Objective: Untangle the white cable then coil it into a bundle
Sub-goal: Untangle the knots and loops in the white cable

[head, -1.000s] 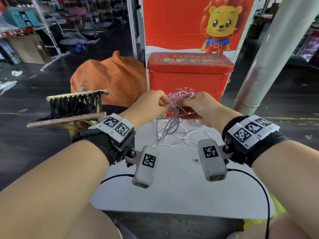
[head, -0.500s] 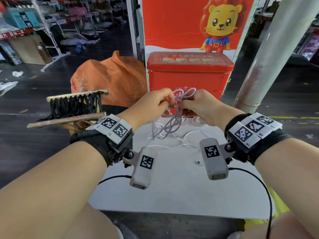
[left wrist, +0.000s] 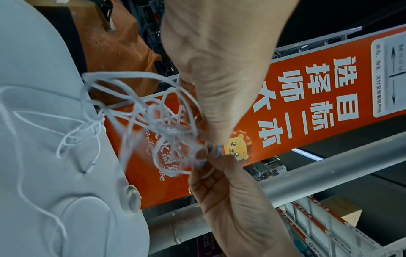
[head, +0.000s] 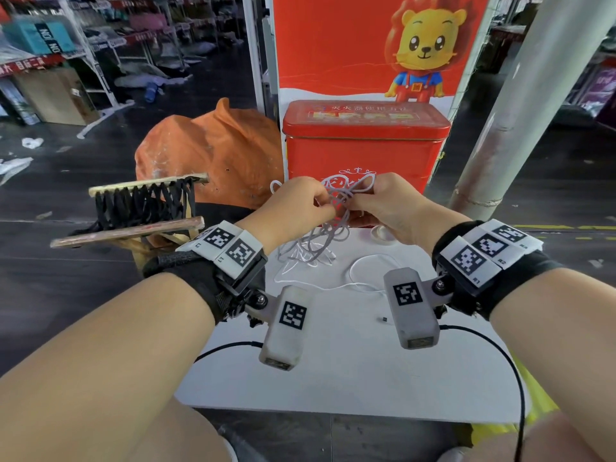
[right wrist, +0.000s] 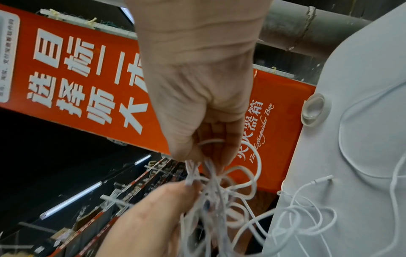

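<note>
A thin white cable (head: 328,241) hangs in a tangled knot between both hands, above the far part of the white table (head: 350,368). My left hand (head: 321,208) pinches the knot from the left. My right hand (head: 358,203) pinches it from the right, and two loops stick up above the fingers. Loose strands trail down onto the table, and one long loop lies flat there. In the left wrist view the tangle (left wrist: 153,120) fans out from the fingertips, and a plug end (left wrist: 90,167) rests on the table. The right wrist view shows the same plug (right wrist: 323,179) and the knot (right wrist: 217,189).
A red tin box (head: 363,145) stands just behind the hands at the table's far edge. A clear tape roll (head: 381,233) lies near it. An orange sack (head: 213,155) and a wooden rack (head: 143,208) stand to the left, and a grey pillar (head: 520,105) rises at the right.
Both hands have lifted the tangle higher off the table and brought their fingertips close together. More cable now hangs free, and loops show above the fingers.
</note>
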Available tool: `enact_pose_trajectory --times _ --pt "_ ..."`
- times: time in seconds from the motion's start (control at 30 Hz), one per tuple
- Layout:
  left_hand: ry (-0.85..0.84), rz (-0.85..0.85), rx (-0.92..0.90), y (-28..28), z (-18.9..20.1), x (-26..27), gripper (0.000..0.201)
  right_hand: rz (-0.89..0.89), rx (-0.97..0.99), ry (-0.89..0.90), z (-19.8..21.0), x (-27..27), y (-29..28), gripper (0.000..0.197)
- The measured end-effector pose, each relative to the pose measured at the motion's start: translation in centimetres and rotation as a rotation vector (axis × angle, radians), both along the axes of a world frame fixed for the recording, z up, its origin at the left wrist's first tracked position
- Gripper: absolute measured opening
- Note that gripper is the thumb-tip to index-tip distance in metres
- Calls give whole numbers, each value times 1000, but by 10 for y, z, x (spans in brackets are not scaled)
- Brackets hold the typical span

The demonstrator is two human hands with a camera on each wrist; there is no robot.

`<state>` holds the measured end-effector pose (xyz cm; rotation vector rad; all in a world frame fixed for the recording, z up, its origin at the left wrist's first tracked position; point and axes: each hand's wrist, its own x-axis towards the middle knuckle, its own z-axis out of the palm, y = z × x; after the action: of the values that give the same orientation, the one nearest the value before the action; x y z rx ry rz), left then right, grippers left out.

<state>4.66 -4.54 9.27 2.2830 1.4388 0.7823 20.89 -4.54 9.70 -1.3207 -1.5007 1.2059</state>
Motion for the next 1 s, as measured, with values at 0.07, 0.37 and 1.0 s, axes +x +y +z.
enact_pose_trajectory --times 0.07,0.37,1.0 --pt "-6 14 5 1 -1 -4 19 -100 16 -82 -3 7 5 6" --pt "-471 431 36 12 9 -71 24 -558 -115 -236 -15 75 19 33" --pt "-1115 160 -323 6 17 -10 13 451 -13 -248 2 -13 -15 28"
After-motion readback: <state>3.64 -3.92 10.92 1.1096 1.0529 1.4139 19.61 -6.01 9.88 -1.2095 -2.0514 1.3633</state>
